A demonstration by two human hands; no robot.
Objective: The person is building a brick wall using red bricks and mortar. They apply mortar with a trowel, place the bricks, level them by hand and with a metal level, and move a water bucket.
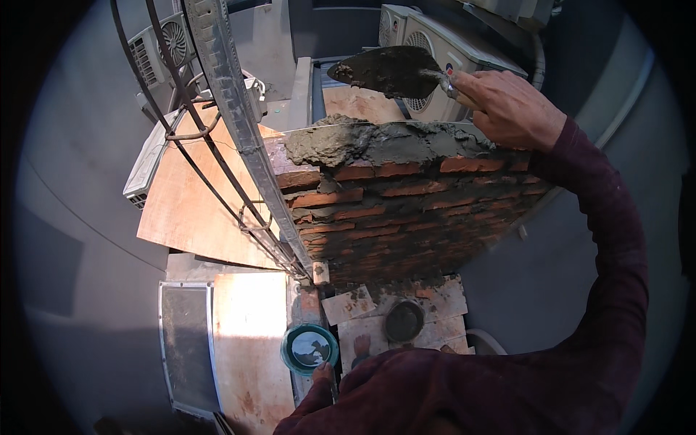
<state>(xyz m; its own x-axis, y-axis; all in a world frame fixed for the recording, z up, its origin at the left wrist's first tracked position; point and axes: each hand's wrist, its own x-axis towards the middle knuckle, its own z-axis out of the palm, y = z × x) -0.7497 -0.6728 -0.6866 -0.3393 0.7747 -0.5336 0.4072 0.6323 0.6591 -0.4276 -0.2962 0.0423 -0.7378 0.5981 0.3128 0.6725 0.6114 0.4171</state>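
Note:
My right hand (513, 105) is closed round the handle of a pointed brick trowel (391, 72), raised over the far side of the brick wall (413, 188). Bits of grey mortar cling to its dark blade. Along the wall's top lies a bed of wet mortar (406, 141), heaped thicker at the left end, with a thin taut string running along it. Low in view, my left hand (320, 377) has its thumb over the rim of a teal bucket (288, 355) holding reflective liquid; its other fingers are hidden.
A metal post (232, 109) and thin steel bars (196, 148) rise beside the wall's left end. Plywood sheets (188, 196) lie at left. Below are a dark round tub (404, 321) on boards and a bare foot (361, 344). Air-conditioner units (453, 54) stand behind the wall.

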